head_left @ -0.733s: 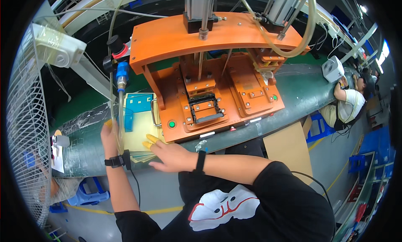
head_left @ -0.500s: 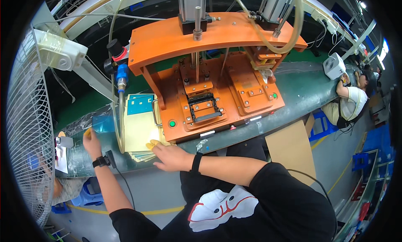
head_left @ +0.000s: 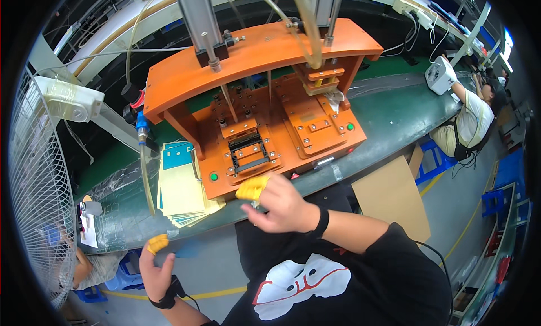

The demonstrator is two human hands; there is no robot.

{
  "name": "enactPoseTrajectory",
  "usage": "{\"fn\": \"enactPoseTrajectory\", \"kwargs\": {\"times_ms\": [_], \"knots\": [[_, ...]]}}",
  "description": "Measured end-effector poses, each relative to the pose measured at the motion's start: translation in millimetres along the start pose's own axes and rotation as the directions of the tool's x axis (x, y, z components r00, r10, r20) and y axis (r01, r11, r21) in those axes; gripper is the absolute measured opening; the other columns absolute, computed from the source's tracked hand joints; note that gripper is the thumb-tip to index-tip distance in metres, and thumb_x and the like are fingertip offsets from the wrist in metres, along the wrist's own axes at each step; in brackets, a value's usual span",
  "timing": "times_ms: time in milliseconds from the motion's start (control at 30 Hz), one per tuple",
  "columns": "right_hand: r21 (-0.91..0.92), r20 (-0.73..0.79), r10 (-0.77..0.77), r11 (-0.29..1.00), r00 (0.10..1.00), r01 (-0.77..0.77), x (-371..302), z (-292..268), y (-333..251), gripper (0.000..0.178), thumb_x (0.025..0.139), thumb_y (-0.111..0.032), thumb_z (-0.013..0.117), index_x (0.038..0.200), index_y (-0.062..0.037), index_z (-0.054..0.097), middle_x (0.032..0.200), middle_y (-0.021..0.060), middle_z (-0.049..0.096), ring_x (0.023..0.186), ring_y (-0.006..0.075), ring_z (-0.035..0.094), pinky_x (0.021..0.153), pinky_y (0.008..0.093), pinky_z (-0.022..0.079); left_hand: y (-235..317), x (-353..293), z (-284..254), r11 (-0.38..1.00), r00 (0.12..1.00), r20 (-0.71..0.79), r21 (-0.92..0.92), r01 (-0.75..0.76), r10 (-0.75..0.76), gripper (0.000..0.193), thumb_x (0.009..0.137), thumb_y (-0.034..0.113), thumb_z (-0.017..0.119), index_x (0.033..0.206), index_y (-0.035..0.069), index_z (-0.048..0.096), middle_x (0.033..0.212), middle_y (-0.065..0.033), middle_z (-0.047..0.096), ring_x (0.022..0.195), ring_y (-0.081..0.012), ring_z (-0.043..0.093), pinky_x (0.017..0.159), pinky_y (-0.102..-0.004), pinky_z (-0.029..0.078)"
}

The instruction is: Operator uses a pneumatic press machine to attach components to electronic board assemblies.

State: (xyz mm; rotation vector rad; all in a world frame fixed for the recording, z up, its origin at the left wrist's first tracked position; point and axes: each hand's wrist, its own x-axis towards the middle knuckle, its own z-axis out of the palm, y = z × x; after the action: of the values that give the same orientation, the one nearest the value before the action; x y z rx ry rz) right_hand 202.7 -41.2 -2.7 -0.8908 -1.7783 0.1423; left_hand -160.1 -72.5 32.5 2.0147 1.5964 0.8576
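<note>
My left hand [head_left: 156, 272] is low, in front of the table edge, with its yellow-capped index finger and thumb apart. Beside it a faint, smeared blue translucent film [head_left: 190, 248] shows against the floor; whether the thumb touches it is unclear. Yellow caps also cover fingertips of my right hand [head_left: 282, 205], raised before the front edge of the orange press [head_left: 220, 185]. Its thumb stands off from the fingers and nothing shows between them. A black rectangular frame [head_left: 248, 153] sits in the press's left fixture. Left of the press lies a stack of pale yellow sheets [head_left: 180, 192].
Green buttons [head_left: 213, 176] mark the press's front corners. An air hose [head_left: 147, 179] hangs beside the sheets. A fan cage [head_left: 42, 196] stands at far left. Cardboard [head_left: 391, 199] lies right of me. Another person [head_left: 470, 120] sits at the far right.
My left hand has come down and toward me, off the table. My right hand has left the sheet stack and moved right. The blue film has gone from the tabletop. The view has shifted.
</note>
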Motion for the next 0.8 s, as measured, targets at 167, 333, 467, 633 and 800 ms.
{"fn": "enactPoseTrajectory", "kwargs": {"times_ms": [167,333,467,633,800], "knots": [[-0.351,-0.017,0.054,0.935,0.998,-0.057,22,-25,20,0.031,0.077,-0.016,0.079,0.106,-0.0059,0.072,0.117,0.0134,0.062,0.104,0.0338,0.059,0.090,0.0412,0.045,54,29,42,0.968,0.954,0.204,-0.167,-0.187,0.220,0.032,0.077,0.006,0.076,0.108,-0.001,0.069,0.108,-0.0162,0.071,0.100,-0.0311,0.067,0.091,-0.0355,0.050],[-0.345,0.323,0.044,0.935,0.945,0.075,30,-34,45,0.018,0.078,-0.013,0.075,0.095,-0.0088,0.073,0.093,0.0040,0.067,0.099,0.0257,0.062,0.089,0.0400,0.045,89,70,77,0.945,0.895,0.325,-0.214,-0.246,0.306,0.035,0.079,0.005,0.075,0.113,0.000,0.068,0.117,-0.0175,0.069,0.108,-0.0328,0.065,0.095,-0.0381,0.049],[-0.313,0.018,-0.207,0.928,0.978,0.202,42,-53,51,0.006,0.075,-0.012,0.069,0.080,-0.0101,0.068,0.084,0.0029,0.067,0.085,0.0231,0.064,0.077,0.0375,0.046,99,116,94,0.937,0.898,0.283,-0.197,-0.289,0.337,0.035,0.083,0.005,0.072,0.117,0.002,0.066,0.139,-0.0186,0.059,0.131,-0.0351,0.054,0.111,-0.0411,0.039],[-0.023,-0.337,0.189,0.978,0.922,-0.209,16,-148,27,0.023,0.087,0.002,0.073,0.110,-0.0003,0.074,0.095,0.0116,0.075,0.077,0.0209,0.072,0.071,0.0296,0.056,102,183,127,0.902,0.891,0.205,0.065,-0.426,0.406,0.034,0.086,0.012,0.073,0.116,0.000,0.064,0.120,-0.0212,0.064,0.112,-0.0388,0.060,0.098,-0.0400,0.047],[0.773,-0.556,0.765,0.619,0.326,-0.136,-86,-211,53,0.019,0.103,-0.011,0.059,0.118,-0.0010,0.065,0.102,0.0070,0.070,0.079,0.0128,0.067,0.071,0.0279,0.058,94,241,171,0.866,0.920,0.208,0.319,-0.386,0.333,0.033,0.092,0.019,0.066,0.120,0.002,0.064,0.115,-0.0262,0.065,0.111,-0.0431,0.060,0.093,-0.0467,0.050]]}}
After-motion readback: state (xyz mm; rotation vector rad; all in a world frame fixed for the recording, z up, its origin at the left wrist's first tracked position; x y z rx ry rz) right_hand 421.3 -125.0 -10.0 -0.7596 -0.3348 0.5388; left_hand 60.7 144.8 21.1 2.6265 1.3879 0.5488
